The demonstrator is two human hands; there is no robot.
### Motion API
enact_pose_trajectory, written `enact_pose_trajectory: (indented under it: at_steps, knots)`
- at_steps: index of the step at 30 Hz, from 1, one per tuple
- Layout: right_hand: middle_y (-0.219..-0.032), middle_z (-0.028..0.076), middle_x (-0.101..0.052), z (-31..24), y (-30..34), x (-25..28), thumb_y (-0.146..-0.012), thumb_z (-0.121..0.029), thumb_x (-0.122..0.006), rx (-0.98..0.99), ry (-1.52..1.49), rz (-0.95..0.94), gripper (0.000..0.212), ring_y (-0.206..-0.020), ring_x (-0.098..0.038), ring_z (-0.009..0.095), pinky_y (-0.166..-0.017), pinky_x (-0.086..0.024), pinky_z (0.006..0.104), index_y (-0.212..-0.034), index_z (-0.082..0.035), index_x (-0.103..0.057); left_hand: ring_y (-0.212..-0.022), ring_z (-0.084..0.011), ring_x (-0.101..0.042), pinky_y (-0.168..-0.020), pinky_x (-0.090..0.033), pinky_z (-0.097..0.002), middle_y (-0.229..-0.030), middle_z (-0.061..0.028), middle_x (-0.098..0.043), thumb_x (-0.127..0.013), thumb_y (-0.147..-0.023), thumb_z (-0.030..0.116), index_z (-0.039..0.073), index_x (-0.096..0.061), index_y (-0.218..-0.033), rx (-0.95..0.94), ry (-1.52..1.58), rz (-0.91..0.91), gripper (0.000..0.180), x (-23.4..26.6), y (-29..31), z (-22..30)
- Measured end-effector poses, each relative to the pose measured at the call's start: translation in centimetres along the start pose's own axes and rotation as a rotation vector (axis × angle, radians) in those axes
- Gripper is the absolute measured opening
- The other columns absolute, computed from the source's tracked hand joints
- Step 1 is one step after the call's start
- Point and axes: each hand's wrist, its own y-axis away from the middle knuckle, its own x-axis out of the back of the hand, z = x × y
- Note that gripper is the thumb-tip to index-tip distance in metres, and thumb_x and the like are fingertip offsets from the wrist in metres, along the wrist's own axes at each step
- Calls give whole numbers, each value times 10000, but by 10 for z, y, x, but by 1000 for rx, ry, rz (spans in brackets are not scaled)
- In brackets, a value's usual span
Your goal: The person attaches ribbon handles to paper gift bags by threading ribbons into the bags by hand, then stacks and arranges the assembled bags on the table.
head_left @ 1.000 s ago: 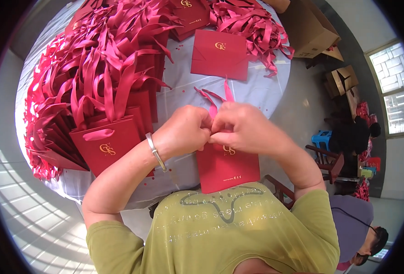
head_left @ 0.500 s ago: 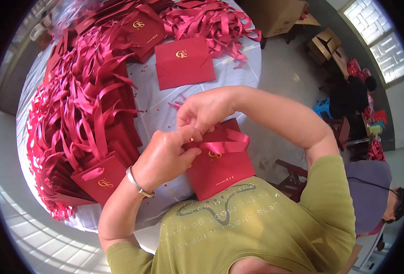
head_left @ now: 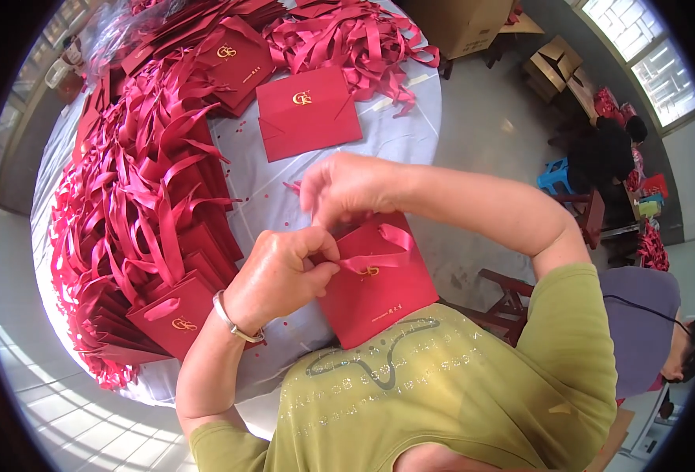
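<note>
A red paper gift bag (head_left: 379,295) with a gold emblem leans against my body at the table's edge. Its pink-red ribbon handle (head_left: 391,256) loops across the front. My left hand (head_left: 288,263), with a silver bangle at the wrist, pinches one end of that ribbon at the bag's upper left. Just above it, my right hand (head_left: 343,189) is curled over the bag's top edge, thumb and fingers close together. Whatever lies between those fingers is too small to make out. Beyond the right hand lies a flat red bag (head_left: 308,118) without a visible ribbon.
Many red bags with ribbons (head_left: 139,212) are packed along the left of the white-covered round table (head_left: 245,177). Loose ribbons (head_left: 355,43) heap at the far side. A wooden stool (head_left: 505,303), a cardboard box (head_left: 454,23) and a person in purple (head_left: 638,326) are to the right.
My right hand has lifted slightly and drawn a little away from the left. The left hand keeps its pinch on the ribbon, which hangs in a changed loop. The whole view has shifted slightly.
</note>
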Motion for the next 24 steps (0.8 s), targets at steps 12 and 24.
enact_pose_trajectory:
  at_steps: [12,24]
  knots:
    - [-790,26,-662,24,-49,22,-782,30,-752,545,188,563,211,-706,-623,76,-625,-507,227,-937,-5,-613,-554,-142,-662,-498,-467,-281,-640,-88,-628,-681,-830,-34,-10,-504,-948,6,-52,42,214,-4,-3,1]
    - [-847,1,-679,54,44,23,-914,-166,-712,434,343,735,181,-729,-618,67,-634,-523,239,-995,-6,-683,-679,-314,-702,-623,-528,-382,-731,-201,-677,-707,-820,12,-46,-563,-956,-163,-207,276,207,-20,-4,-32]
